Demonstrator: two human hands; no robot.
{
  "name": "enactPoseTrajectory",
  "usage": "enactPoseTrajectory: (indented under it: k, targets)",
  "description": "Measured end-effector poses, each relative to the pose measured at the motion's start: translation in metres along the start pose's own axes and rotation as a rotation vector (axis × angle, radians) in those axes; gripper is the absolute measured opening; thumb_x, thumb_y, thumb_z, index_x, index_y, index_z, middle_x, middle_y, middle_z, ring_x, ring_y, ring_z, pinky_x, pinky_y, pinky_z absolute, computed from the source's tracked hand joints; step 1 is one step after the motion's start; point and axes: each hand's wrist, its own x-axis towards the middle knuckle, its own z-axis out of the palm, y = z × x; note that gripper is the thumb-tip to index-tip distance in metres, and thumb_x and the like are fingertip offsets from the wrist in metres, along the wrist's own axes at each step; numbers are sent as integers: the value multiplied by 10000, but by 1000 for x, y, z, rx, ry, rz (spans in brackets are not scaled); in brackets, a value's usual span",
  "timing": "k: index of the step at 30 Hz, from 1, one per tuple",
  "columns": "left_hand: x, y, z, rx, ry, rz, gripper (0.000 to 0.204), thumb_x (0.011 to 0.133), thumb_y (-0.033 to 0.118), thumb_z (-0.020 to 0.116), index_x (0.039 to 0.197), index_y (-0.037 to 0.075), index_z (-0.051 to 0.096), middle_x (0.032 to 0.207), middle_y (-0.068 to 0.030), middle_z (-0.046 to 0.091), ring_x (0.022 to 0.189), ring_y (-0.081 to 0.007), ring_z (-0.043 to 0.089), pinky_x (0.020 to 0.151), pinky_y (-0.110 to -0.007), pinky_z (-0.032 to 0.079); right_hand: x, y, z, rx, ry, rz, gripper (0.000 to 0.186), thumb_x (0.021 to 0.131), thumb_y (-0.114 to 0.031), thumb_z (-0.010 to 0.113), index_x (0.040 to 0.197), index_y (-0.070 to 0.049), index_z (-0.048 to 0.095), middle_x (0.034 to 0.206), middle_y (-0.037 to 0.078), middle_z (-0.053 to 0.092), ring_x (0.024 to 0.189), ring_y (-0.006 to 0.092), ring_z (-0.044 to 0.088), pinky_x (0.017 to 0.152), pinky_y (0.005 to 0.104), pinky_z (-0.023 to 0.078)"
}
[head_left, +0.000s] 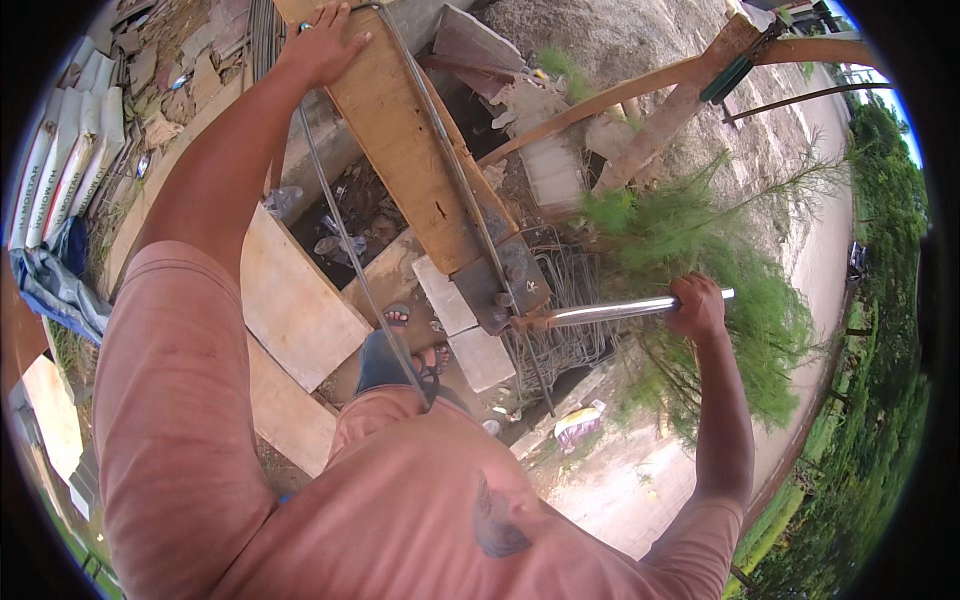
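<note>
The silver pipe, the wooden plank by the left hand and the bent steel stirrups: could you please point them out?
Silver pipe (612, 310): head view, middle of its bare shaft.
Wooden plank (395, 140): head view, its broad upper face.
Bent steel stirrups (575, 347): head view, wires mid-pile.

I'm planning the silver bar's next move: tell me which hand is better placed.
Right, I'd judge: the right hand grips the silver bar near its outer end, while the left hand lies well away, on the far part of the wooden plank.
</note>
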Motion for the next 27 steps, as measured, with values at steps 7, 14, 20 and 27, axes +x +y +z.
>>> enactPoseTrajectory:
  k: [7, 14, 20, 27]
  targets:
    - [6, -3, 7, 0, -6, -21, 760, 963, 616, 255, 1529, 118, 165, 1588, -54, 198, 1471, -232, 148, 1179, -490, 156, 16, 1, -6, 38, -77, -16, 222, 716, -143, 699, 625, -69, 511, 642, 116, 544, 674, 339, 572, 629, 451, 453]
    - [11, -5, 7, -3, -36, -14, 751, 967, 596, 268, 1529, 110, 162, 1592, -56, 186, 1473, -234, 142, 1172, -512, 161, -4, -5, 6, -5, -46, 118, 161, 710, -84, 675, 662, -70, 522, 688, 117, 553, 735, 336, 568, 690, 437, 451]
    - [15, -8, 20, 30, 22, 1, 770, 956, 634, 249, 1534, 133, 164, 1593, -49, 184, 1472, -229, 148, 1171, -516, 156, -21, 7, 13, -137, 106, 306, 133, 691, -35, 636, 685, -63, 506, 722, 125, 550, 779, 336, 552, 746, 433, 432]
    - [25, -17, 25, 15, 34, 71, 780, 948, 637, 280, 1522, 115, 205, 1580, -78, 220, 1461, -257, 190, 1153, -544, 170, -34, -16, 21, -167, 283, 364, 116, 679, -45, 616, 702, -60, 503, 735, 123, 551, 789, 339, 545, 760, 438, 418]
